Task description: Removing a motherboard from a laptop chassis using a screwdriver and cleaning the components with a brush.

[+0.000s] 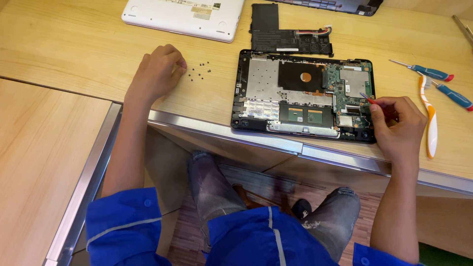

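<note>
Head view: opened laptop (pixel 303 93) on light wooden table (pixel 74 44), wood-strip floor (pixel 256 184) beneath

1. White laptop cover (pixel 185 17) at the counter's (pixel 74 44) far edge.
2. Black battery (pixel 283 34) beside it.
3. Two blue-handled screwdrivers (pixel 433 74) at right.
4. Orange-white toothbrush (pixel 431 123) just beside them.

Opened black laptop base (pixel 301 96) — circuit board exposed — flat by tiny loose screws (pixel 199 70).

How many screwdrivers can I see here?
3: two blue-handled screwdrivers lie on the table's right side; a red-handled screwdriver is in the right hand. Others may be out of frame.
</note>
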